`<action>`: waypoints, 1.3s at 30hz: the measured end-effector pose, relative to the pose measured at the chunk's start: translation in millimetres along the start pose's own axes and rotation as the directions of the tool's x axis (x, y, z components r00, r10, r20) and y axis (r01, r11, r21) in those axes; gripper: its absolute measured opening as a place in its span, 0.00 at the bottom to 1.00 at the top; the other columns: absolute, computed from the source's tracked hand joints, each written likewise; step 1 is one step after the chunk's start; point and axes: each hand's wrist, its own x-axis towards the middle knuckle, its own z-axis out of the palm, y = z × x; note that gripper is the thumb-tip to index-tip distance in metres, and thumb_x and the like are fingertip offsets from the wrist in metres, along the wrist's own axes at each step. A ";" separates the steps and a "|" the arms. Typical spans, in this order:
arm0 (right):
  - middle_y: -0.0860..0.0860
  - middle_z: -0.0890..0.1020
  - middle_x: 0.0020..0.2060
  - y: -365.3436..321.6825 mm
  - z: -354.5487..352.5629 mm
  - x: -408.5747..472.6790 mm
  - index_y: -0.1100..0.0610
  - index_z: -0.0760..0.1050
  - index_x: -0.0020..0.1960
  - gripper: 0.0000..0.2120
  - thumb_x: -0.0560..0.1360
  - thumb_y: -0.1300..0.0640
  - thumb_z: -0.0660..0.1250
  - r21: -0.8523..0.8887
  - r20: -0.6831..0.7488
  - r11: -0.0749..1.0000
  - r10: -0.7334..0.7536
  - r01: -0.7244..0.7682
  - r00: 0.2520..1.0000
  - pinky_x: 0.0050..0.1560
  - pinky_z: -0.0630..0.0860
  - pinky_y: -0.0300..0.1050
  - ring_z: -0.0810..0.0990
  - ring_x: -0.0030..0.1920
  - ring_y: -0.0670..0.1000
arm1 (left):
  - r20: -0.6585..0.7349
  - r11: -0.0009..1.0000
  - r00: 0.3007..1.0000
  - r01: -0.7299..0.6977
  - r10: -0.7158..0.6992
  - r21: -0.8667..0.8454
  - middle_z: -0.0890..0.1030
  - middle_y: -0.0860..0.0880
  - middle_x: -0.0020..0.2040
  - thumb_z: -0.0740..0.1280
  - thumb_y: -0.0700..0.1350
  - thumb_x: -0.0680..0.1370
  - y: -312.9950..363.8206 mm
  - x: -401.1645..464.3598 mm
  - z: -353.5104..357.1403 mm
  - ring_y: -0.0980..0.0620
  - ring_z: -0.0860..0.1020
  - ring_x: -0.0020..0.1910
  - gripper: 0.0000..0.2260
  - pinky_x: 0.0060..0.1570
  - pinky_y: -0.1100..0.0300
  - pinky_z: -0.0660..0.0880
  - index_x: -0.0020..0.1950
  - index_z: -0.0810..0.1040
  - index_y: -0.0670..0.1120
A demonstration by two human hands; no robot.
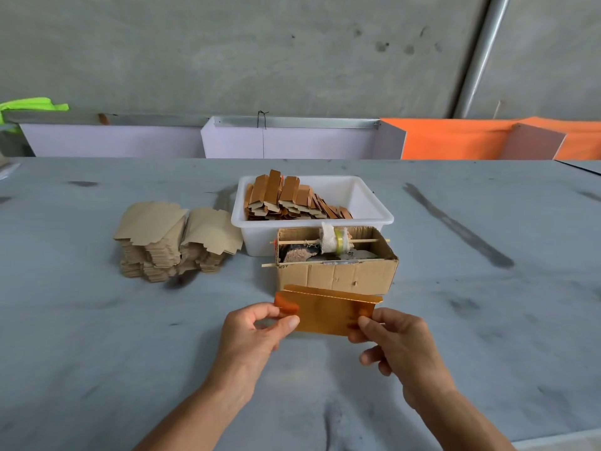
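Observation:
A shiny golden-orange card blank [327, 312] is held flat above the grey table, just in front of a small cardboard box. My left hand [252, 335] pinches its left end between thumb and fingers. My right hand [395, 345] pinches its right end the same way. The top edge of the card is folded up into a narrow flap.
A corrugated cardboard box [336, 271] holds a stick with a cloth-wrapped roller and a tape roll. Behind it a white plastic tub [374, 203] contains several folded golden cards. A stack of flat brown card blanks [175, 242] lies to the left. Lilac and orange boards stand along the table's back edge.

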 end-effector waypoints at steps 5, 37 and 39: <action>0.54 0.84 0.34 0.7 -1.3 -0.2 0.62 0.78 0.43 0.07 0.78 0.62 0.64 0.021 0.000 1.000 0.020 -0.020 1.000 0.22 0.67 0.38 0.79 0.25 0.52 | -0.018 0.997 0.997 0.074 -0.073 0.024 0.71 0.57 0.21 0.73 0.39 0.72 -3.6 2.6 1.7 0.60 0.65 0.19 0.04 0.21 0.70 0.61 0.38 0.81 0.47; 0.59 0.84 0.33 -2.4 14.7 0.3 0.62 0.76 0.38 0.05 0.71 0.65 0.71 0.337 0.084 0.921 0.177 -0.195 0.981 0.27 0.75 0.38 0.81 0.30 0.49 | -0.113 0.982 0.991 0.056 -0.077 -0.178 0.77 0.50 0.25 0.70 0.36 0.73 1.7 -6.9 14.7 0.57 0.73 0.23 0.09 0.24 0.66 0.71 0.33 0.77 0.41; 0.58 0.84 0.32 -1.3 17.8 0.4 0.61 0.75 0.38 0.05 0.71 0.66 0.71 0.342 0.065 0.921 0.173 -0.185 0.983 0.27 0.74 0.38 0.81 0.30 0.48 | -0.122 0.990 0.992 0.015 -0.032 -0.137 0.79 0.50 0.27 0.70 0.38 0.74 -0.1 -8.0 15.5 0.58 0.75 0.25 0.07 0.25 0.68 0.72 0.36 0.78 0.42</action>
